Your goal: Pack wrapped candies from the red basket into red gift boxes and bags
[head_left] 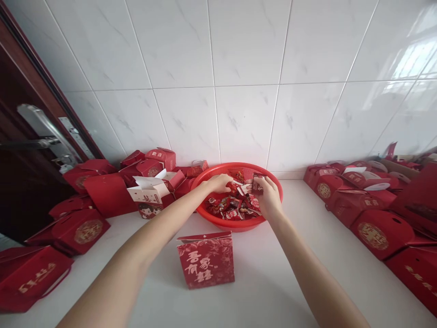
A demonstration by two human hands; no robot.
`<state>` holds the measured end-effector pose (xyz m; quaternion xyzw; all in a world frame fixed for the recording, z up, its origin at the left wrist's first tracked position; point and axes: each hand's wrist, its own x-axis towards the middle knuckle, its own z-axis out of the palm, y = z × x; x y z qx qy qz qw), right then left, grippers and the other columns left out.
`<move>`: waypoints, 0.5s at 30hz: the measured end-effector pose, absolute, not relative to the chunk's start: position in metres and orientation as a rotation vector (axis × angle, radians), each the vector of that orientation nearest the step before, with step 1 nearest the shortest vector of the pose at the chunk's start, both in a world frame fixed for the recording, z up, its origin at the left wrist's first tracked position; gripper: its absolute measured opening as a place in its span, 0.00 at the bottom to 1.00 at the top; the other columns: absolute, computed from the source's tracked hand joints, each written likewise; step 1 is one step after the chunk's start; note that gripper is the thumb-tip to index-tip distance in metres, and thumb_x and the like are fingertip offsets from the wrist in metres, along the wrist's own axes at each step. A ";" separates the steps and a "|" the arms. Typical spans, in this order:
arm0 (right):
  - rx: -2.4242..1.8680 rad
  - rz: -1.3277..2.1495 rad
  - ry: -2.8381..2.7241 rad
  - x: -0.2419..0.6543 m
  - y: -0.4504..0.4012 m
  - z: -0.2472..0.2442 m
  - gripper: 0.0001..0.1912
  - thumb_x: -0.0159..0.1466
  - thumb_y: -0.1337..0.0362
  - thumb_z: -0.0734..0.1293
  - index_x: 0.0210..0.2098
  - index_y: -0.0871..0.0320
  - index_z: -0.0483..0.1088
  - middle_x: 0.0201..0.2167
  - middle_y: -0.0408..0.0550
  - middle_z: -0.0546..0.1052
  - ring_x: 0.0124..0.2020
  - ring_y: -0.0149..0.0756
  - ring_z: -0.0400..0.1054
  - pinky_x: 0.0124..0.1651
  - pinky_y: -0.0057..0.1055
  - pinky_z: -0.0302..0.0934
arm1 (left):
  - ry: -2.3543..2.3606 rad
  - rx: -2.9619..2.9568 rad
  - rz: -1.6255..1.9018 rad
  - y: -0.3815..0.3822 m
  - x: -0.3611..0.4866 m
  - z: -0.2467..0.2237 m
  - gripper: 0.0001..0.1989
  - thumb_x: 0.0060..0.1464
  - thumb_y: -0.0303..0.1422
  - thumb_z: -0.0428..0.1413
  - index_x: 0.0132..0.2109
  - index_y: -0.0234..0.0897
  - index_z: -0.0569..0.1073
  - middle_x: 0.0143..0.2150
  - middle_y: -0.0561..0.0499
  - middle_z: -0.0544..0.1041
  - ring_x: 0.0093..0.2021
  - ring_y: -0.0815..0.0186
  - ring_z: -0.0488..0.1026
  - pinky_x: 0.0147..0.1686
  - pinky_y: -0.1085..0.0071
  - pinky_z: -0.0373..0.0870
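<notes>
A red plastic basket [277, 200] holds many candies in red, white and brown wrappers [235, 207]. Over its left side reaches my left hand [218, 183], fingers closed on a red-wrapped candy [232, 187]. At the right side of the basket, my right hand [270, 193] pinches a small dark red packet [258, 184]; its thumb and fingers partly cover it. In front of the basket, between my forearms, a red gift box [206, 262] with pale lettering stands upright on the white counter [259, 282].
Red gift boxes [88, 230] crowd the left side, with an open white-flapped box [148, 196] among them. More red boxes [372, 232] line the right. Behind the basket rises a tiled wall [246, 118]; a dark door with a metal handle [48, 125] is at far left.
</notes>
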<state>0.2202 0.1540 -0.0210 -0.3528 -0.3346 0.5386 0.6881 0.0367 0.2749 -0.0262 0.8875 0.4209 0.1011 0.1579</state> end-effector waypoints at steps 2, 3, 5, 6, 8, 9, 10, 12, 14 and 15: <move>-0.770 1.221 -0.737 0.221 0.157 -0.022 0.09 0.49 0.58 0.71 0.24 0.54 0.69 0.25 0.45 0.78 0.25 0.37 0.70 0.30 0.35 0.66 | 1.213 2.506 0.300 0.274 0.034 -0.027 0.05 0.45 0.33 0.62 0.27 0.40 0.73 0.30 0.52 0.77 0.33 0.62 0.71 0.33 0.71 0.61; -0.765 1.234 -0.732 0.221 0.158 -0.023 0.10 0.50 0.56 0.71 0.25 0.54 0.69 0.25 0.46 0.78 0.25 0.38 0.70 0.30 0.35 0.66 | 1.216 2.473 0.324 0.273 0.032 -0.026 0.06 0.45 0.34 0.62 0.26 0.40 0.72 0.29 0.53 0.76 0.32 0.63 0.70 0.32 0.71 0.60; -0.768 1.262 -0.714 0.222 0.160 -0.024 0.11 0.52 0.53 0.70 0.26 0.54 0.71 0.25 0.47 0.78 0.26 0.40 0.71 0.29 0.36 0.66 | 1.198 2.384 0.394 0.271 0.027 -0.024 0.12 0.44 0.37 0.64 0.24 0.39 0.69 0.25 0.55 0.72 0.28 0.65 0.67 0.30 0.70 0.58; -0.769 1.272 -0.704 0.222 0.161 -0.024 0.11 0.52 0.53 0.70 0.26 0.54 0.71 0.26 0.47 0.79 0.26 0.40 0.71 0.29 0.36 0.66 | 1.178 2.340 0.425 0.270 0.025 -0.023 0.15 0.44 0.39 0.65 0.22 0.39 0.67 0.23 0.56 0.69 0.27 0.67 0.65 0.29 0.70 0.57; -0.768 1.280 -0.689 0.222 0.161 -0.024 0.11 0.52 0.54 0.70 0.26 0.54 0.71 0.26 0.47 0.79 0.26 0.39 0.71 0.28 0.36 0.66 | 1.132 2.244 0.498 0.265 0.021 -0.019 0.21 0.44 0.44 0.65 0.21 0.39 0.63 0.21 0.58 0.63 0.25 0.68 0.61 0.28 0.70 0.55; -0.766 1.279 -0.688 0.222 0.161 -0.024 0.10 0.51 0.55 0.71 0.26 0.54 0.71 0.26 0.47 0.78 0.26 0.39 0.70 0.28 0.35 0.66 | 1.104 2.185 0.541 0.261 0.020 -0.017 0.22 0.45 0.46 0.65 0.21 0.39 0.62 0.21 0.59 0.62 0.25 0.69 0.60 0.29 0.70 0.55; -0.766 1.275 -0.689 0.222 0.160 -0.024 0.10 0.50 0.56 0.72 0.26 0.54 0.70 0.26 0.47 0.78 0.26 0.38 0.70 0.28 0.34 0.66 | 1.076 2.119 0.591 0.257 0.019 -0.015 0.23 0.45 0.49 0.65 0.22 0.39 0.63 0.21 0.59 0.63 0.25 0.69 0.61 0.29 0.70 0.56; -0.775 1.256 -0.693 0.222 0.159 -0.025 0.11 0.47 0.60 0.74 0.24 0.54 0.69 0.26 0.45 0.78 0.27 0.36 0.69 0.29 0.33 0.66 | 1.025 1.974 0.690 0.247 0.020 -0.011 0.24 0.45 0.52 0.64 0.24 0.39 0.64 0.23 0.58 0.65 0.26 0.69 0.63 0.30 0.70 0.59; -0.800 1.219 -0.698 0.222 0.158 -0.025 0.13 0.44 0.63 0.76 0.23 0.54 0.67 0.26 0.43 0.77 0.27 0.34 0.69 0.29 0.31 0.66 | 0.988 1.849 0.768 0.237 0.024 -0.007 0.24 0.45 0.52 0.64 0.26 0.39 0.65 0.24 0.57 0.68 0.27 0.68 0.65 0.31 0.70 0.61; -0.817 1.199 -0.706 0.222 0.158 -0.026 0.14 0.43 0.64 0.76 0.23 0.54 0.67 0.26 0.42 0.76 0.28 0.33 0.69 0.30 0.31 0.66 | 0.978 1.806 0.795 0.233 0.026 -0.006 0.23 0.45 0.52 0.64 0.26 0.39 0.65 0.25 0.57 0.68 0.28 0.68 0.66 0.31 0.70 0.62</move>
